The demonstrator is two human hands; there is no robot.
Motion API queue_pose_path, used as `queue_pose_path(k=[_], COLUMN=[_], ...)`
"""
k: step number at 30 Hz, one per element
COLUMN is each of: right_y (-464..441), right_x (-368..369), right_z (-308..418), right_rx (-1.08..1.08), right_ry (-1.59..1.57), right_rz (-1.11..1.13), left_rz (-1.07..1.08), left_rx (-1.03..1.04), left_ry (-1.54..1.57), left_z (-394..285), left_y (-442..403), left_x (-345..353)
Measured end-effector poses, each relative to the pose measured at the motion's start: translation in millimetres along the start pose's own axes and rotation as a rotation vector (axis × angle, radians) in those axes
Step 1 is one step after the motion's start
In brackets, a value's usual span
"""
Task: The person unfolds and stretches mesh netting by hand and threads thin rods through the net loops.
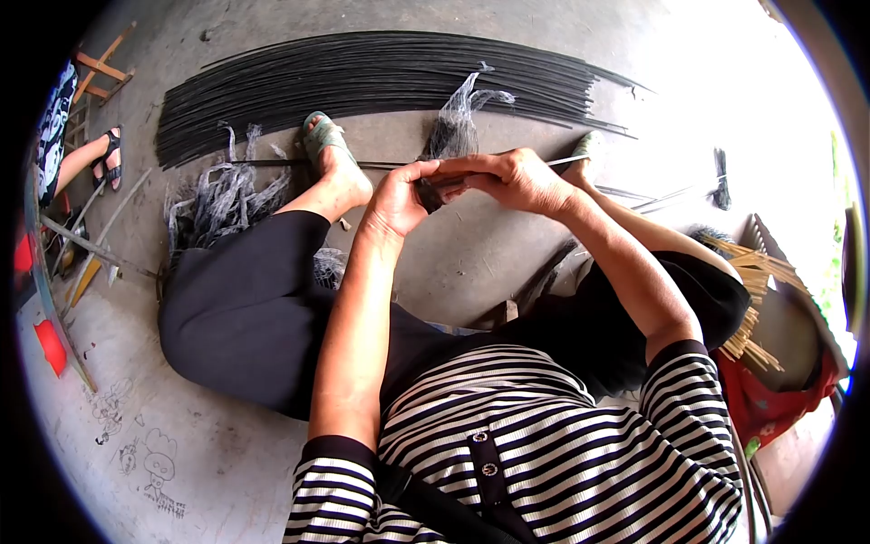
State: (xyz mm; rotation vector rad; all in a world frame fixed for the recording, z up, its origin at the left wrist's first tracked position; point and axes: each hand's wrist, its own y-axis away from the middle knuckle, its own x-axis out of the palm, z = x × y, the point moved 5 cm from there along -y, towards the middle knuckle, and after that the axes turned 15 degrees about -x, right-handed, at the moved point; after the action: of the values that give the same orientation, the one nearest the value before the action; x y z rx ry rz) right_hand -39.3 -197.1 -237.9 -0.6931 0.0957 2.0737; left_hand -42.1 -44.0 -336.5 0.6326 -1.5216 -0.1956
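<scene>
My left hand is closed around a thin dark rod, which runs sideways between my feet. Close beside it, almost touching, my right hand has its fingers bent over the same rod, whose lighter end sticks out past it. A small dark bundle shows between the two hands; its details are hidden by my fingers. Just beyond them, a tuft of clear and black plastic strands lies on the floor. Behind that, a wide layer of long black rods is spread out.
Tangled plastic strands lie by my left foot. A red bag and light sticks are at the right. A small black bundle lies on the floor. Another person's leg and a wooden stool show at the left.
</scene>
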Motion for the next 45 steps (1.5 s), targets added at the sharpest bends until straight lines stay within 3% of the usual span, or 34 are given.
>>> queue_pose_path(k=[2,4,9,10,12,16,20,24,26,27,31,39,43,45], right_y=[4.9,8.6,4.7,1.4,-0.8,0.7,12.9,2.7,-2.7,-3.4,8.1,-2.3,3.9,6.4], right_x=[-13.7,-23.7,-17.5,-13.7,-5.4,-10.6,-18.3,-4.8,2.5,-0.6,-22.3,4.9,-19.9,-24.4], right_z=[-12.7,-27.9,-18.1,-11.8,-1.6,-8.0,-36.8,-12.0,0.9,3.8,-29.1,-4.9,-27.7,-32.3], right_rx=[-0.031,0.113,0.194,0.117,0.223,-0.002,0.133,0.191,0.059,-0.011,0.132,0.076,0.155,0.142], right_ry=[0.266,0.349,0.124,0.038,-0.067,0.166,0.296,-0.035,-0.089,-0.051,0.305,-0.068,0.305,0.333], right_rz=[0.086,0.091,0.124,0.07,0.079,0.078,0.107,0.062,0.021,-0.007,0.082,0.079,0.113,0.104], left_rz=[0.015,0.026,-0.016,-0.011,-0.003,-0.02,-0.045,-0.075,-0.083,-0.066,-0.032,-0.092,-0.044,-0.056], left_rx=[-0.004,0.001,0.005,-0.007,-0.032,-0.007,-0.002,-0.013,-0.004,0.006,-0.008,-0.022,-0.025,-0.013], left_ry=[0.011,0.026,0.034,0.044,0.065,0.042,0.029,0.047,0.053,0.04,0.025,0.017,0.011,-0.012], left_z=[-6.5,-9.5,-2.2,-0.8,1.3,-1.9,-8.1,-3.3,-1.5,-1.1,-7.9,1.9,-7.0,-9.0], left_y=[8.3,12.8,7.5,4.5,-0.7,6.2,13.6,6.1,4.0,5.0,13.6,4.4,13.1,13.8], left_x=[10.3,16.3,16.2,11.0,4.3,9.9,15.8,8.1,3.1,7.2,19.3,0.6,16.1,18.4])
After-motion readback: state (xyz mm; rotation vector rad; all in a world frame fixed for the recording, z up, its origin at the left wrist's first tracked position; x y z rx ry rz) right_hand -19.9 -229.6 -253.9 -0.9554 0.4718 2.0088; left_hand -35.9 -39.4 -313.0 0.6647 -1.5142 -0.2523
